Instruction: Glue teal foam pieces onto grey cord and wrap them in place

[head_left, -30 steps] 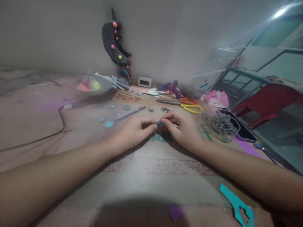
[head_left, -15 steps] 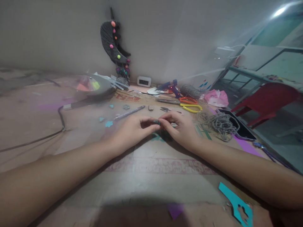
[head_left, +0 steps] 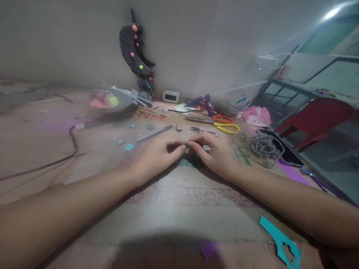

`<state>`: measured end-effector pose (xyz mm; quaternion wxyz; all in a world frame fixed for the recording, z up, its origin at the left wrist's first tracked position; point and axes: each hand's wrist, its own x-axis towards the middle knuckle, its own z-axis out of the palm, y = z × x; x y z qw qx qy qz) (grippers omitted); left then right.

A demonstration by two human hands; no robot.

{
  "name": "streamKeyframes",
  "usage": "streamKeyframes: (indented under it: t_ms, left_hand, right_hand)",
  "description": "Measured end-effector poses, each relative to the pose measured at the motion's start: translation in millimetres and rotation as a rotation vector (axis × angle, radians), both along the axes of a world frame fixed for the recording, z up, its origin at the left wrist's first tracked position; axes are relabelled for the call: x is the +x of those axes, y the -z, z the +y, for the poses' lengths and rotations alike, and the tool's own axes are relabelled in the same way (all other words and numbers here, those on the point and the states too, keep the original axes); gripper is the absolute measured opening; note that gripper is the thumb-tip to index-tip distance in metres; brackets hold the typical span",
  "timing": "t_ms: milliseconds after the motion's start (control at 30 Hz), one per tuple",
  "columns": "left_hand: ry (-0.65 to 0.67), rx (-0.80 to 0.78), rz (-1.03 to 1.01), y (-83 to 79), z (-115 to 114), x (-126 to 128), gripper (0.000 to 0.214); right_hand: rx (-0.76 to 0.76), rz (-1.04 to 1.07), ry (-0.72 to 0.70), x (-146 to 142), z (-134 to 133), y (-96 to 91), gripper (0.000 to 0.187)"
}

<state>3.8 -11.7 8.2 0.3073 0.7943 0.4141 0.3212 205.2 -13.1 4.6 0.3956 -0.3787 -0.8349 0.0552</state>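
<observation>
A broad brown tabletop point(head_left: 81, 254) carries a tan sheet with a printed red band point(head_left: 182, 216). On the sheet lie a pale purple pen point(head_left: 154, 133), a light-blue flower-shaped cut-out point(head_left: 129, 147) and metal scissors with orange and yellow loop handles point(head_left: 214, 123). Along the back stand a white digital clock point(head_left: 171, 96) and a blue glue gun point(head_left: 198, 101); a tangle of grey yarn point(head_left: 262, 149) rests at the right, and a turquoise strip with a flower-shaped hole point(head_left: 273, 231) lies at the near right

Dark teal piece point(head_left: 186, 144), grey yarn point(head_left: 261, 148)
</observation>
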Motion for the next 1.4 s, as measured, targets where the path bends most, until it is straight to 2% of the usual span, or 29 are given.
streamKeyframes:
  t_ms: [100,233,400,533,667,833,1100,1400]
  left_hand:
    - [0.0,-0.003,0.004,2.6,1,-1,0.026]
    - [0.017,0.02,0.006,3.3,2,-3,0.026]
    - [0.048,0.032,-0.025,1.3,1,-3,0.026]
    - [0.071,0.008,-0.053,1.8,1,-3,0.027]
    - [0.066,0.022,-0.062,4.7,2,-3,0.026]
    - [0.096,0.038,-0.084,6.2,2,-4,0.026]
    - [0.082,-0.052,-0.115,5.4,4,-4,0.027]
    - [0.105,-0.033,-0.132,4.9,4,-4,0.027]
  right_hand:
    - [-0.057,0.037,-0.016,0,-2,-0.9,0.011]
    - [-0.287,0.169,-0.057,-2,-4,-0.7,0.005]
    - [-0.552,0.342,-0.129,-6,-7,-1.8,0.011]
    - [-0.704,0.436,-0.178,-8,-8,-3.9,0.014]
    - [-0.823,0.498,-0.166,-9,-9,-4.9,0.018]
    - [-0.881,0.545,-0.152,-11,-11,-3.8,0.021]
    - [-0.909,0.543,-0.141,-10,-11,-1.4,0.032]
    - [-0.883,0.545,-0.16,-11,-11,-2.0,0.025]
